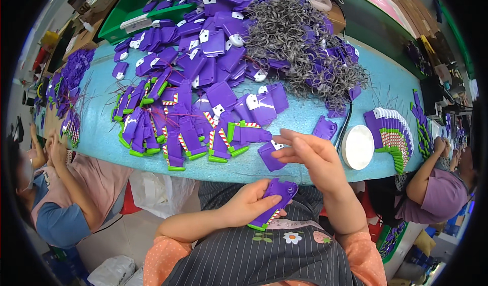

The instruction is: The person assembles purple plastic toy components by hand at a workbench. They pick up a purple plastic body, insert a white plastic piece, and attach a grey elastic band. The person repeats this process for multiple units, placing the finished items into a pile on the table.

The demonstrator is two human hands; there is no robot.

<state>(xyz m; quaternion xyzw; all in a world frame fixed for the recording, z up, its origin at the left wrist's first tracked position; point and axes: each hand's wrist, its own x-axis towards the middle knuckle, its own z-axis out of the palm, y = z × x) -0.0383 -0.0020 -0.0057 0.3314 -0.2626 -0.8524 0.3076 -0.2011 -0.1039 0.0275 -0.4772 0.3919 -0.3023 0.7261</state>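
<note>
My left hand [250, 203] is closed around a purple plastic piece [277, 197] with a green end and a red-and-white striped strip, held just in front of the table's near edge. My right hand [317, 159] is raised over that edge, its fingers stretched out and apart, and I see nothing held in it. Beneath its fingertips lies a purple panel with a white tab [268, 156]; whether they touch cannot be told. To the left spread several purple pieces with green ends and striped strips [189, 141].
A heap of purple panels [216, 47] and a pile of curly grey wires [295, 42] cover the table's far side. A white round dish [358, 147] stands right, beside a fanned stack of purple pieces [391, 136]. A green bin [114, 29] is far left. People sit at both sides.
</note>
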